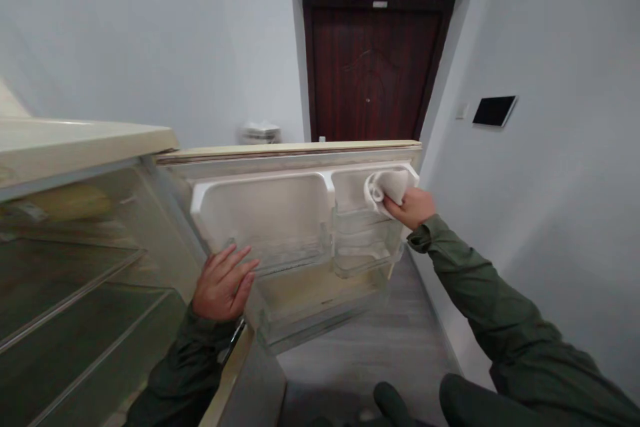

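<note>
right hand [413, 207] grips a crumpled white cloth [387, 187], pressed to the upper right corner of the open cream fridge door [280, 213] | left hand [223, 283] open, flat on the door's lower left edge | clear plastic door shelves [360, 247] between the hands | dark brown wooden door [373, 67] behind

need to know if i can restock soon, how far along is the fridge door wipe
Done: the door shelves are bare. In hand: the right hand presses a white cloth into the top corner compartment; the left hand steadies the fridge door. Left: lower bins, apparently.

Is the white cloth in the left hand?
No, the right hand holds the white cloth; the left hand rests on the fridge door.
</note>
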Available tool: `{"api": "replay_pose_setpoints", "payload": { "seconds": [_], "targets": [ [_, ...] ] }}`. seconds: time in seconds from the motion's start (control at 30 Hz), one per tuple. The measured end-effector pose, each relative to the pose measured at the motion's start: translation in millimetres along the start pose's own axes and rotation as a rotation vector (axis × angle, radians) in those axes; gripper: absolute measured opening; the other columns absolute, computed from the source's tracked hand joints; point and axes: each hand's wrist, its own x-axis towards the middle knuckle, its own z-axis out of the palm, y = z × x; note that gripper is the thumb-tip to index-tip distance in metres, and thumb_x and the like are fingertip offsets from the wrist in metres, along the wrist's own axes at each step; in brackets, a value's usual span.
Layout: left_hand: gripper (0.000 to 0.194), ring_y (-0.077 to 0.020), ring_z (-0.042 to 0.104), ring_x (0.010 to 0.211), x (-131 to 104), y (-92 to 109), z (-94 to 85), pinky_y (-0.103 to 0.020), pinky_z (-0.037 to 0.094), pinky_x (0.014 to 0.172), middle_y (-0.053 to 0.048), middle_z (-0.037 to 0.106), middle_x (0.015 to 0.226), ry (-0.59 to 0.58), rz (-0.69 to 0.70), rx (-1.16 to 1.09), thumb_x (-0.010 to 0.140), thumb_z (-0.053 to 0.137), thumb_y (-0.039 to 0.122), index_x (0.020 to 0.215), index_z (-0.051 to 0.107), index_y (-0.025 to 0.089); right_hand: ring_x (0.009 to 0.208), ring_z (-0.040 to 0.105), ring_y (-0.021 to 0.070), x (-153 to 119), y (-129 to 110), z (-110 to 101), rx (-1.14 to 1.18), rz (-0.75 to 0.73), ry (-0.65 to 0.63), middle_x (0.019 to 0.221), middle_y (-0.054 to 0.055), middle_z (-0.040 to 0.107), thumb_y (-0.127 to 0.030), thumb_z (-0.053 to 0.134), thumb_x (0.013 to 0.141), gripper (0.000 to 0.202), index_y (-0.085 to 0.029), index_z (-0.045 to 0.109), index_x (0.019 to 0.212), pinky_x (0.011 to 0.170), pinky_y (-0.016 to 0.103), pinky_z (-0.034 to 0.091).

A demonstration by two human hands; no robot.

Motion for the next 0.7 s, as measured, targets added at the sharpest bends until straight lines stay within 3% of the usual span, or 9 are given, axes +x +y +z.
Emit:
{"api": "replay_pose_setpoints", "payload": {
  "seconds": [0.13, 0.23, 0.3, 0.33, 0.4, 0.47, 0.53, 0.6, 0.7],
  "targets": [
    [0.016, -0.0387, 0.061, 0.108, -4, 2, 5.5, -0.049, 0.048, 0.085, -0.022, 0.069, 0.106, 0.036, -0.055, -0.011, 0.086, 0.057, 0.013, 0.099, 0.066, 0.011, 0.107, 0.06, 0.032, -17, 40, 37, 0.454, 0.341, 0.309, 0.101, 0.019, 0.069, -0.047, 0.057, 0.081, 0.043, -0.011, 0.07, 0.101, 0.092, 0.047, 0.046],
    [0.012, -0.0368, 0.062, 0.106, -4, 5, 10.6, -0.047, 0.049, 0.083, -0.019, 0.07, 0.099, 0.109, -0.078, -0.022, 0.083, 0.058, 0.012, 0.093, 0.065, 0.013, 0.11, 0.058, 0.0315, -46, 18, 73, 0.618, 0.587, 0.436, 0.103, 0.022, 0.066, -0.049, 0.03, 0.094, 0.052, -0.013, 0.065, 0.105, 0.087, 0.049, 0.049],
    [0.01, -0.0352, 0.063, 0.101, -4, 7, 13.6, -0.046, 0.049, 0.081, -0.016, 0.07, 0.093, 0.155, -0.085, -0.01, 0.082, 0.058, 0.012, 0.088, 0.065, 0.015, 0.102, 0.063, 0.0293, -66, -17, 90, 0.864, 0.837, 0.485, 0.1, 0.019, 0.067, -0.048, 0.03, 0.093, 0.046, -0.016, 0.063, 0.099, 0.077, 0.041, 0.053],
    [0.009, -0.0347, 0.063, 0.099, -3, 7, 14.9, -0.046, 0.048, 0.08, -0.016, 0.07, 0.092, 0.166, -0.087, -0.001, 0.081, 0.057, 0.013, 0.087, 0.064, 0.016, 0.092, 0.065, 0.0261, -73, -36, 94, 1.096, 0.957, 0.433, 0.095, 0.014, 0.068, -0.045, 0.039, 0.091, 0.035, -0.019, 0.062, 0.095, 0.07, 0.036, 0.054],
    [0.008, -0.0343, 0.063, 0.096, -3, 8, 16.7, -0.046, 0.048, 0.077, -0.015, 0.069, 0.089, 0.178, -0.095, 0.016, 0.08, 0.056, 0.014, 0.084, 0.064, 0.016, 0.075, 0.066, 0.0189, -79, -71, 93, 1.612, 1.071, 0.121, 0.086, 0.006, 0.069, -0.031, 0.053, 0.085, 0.013, -0.02, 0.06, 0.09, 0.063, 0.029, 0.054],
    [0.008, -0.0336, 0.063, 0.094, -2, 8, 17.4, -0.045, 0.047, 0.076, -0.014, 0.069, 0.087, 0.197, -0.091, 0.028, 0.08, 0.056, 0.015, 0.082, 0.063, 0.017, 0.071, 0.067, 0.0159, -72, -93, 83, 1.973, 1.008, -0.26, 0.082, 0.004, 0.07, -0.02, 0.054, 0.083, 0.007, -0.02, 0.06, 0.087, 0.064, 0.027, 0.056],
    [0.008, -0.033, 0.063, 0.093, -2, 8, 16.8, -0.044, 0.046, 0.075, -0.014, 0.068, 0.086, 0.208, -0.093, 0.039, 0.08, 0.055, 0.015, 0.082, 0.063, 0.017, 0.073, 0.069, 0.0161, -59, -98, 73, 2.118, 0.939, -0.456, 0.08, 0.004, 0.072, -0.018, 0.053, 0.086, 0.008, -0.019, 0.061, 0.085, 0.065, 0.027, 0.058],
    [0.009, -0.033, 0.063, 0.092, -1, 9, 15.3, -0.045, 0.046, 0.076, -0.014, 0.068, 0.086, 0.19, -0.094, 0.051, 0.08, 0.054, 0.016, 0.083, 0.063, 0.017, 0.071, 0.068, 0.0157, -49, -86, 68, 2.114, 0.938, -0.412, 0.077, 0.004, 0.072, -0.019, 0.051, 0.088, 0.011, -0.018, 0.062, 0.085, 0.064, 0.027, 0.057],
    [0.01, -0.0333, 0.062, 0.094, -2, 9, 13.2, -0.045, 0.046, 0.076, -0.014, 0.068, 0.088, 0.155, -0.097, 0.046, 0.081, 0.054, 0.015, 0.085, 0.064, 0.017, 0.069, 0.066, 0.0164, -50, -49, 77, 1.789, 0.956, -0.052, 0.073, 0.003, 0.069, -0.024, 0.048, 0.087, 0.016, -0.019, 0.062, 0.081, 0.067, 0.03, 0.057]
  ]
}}
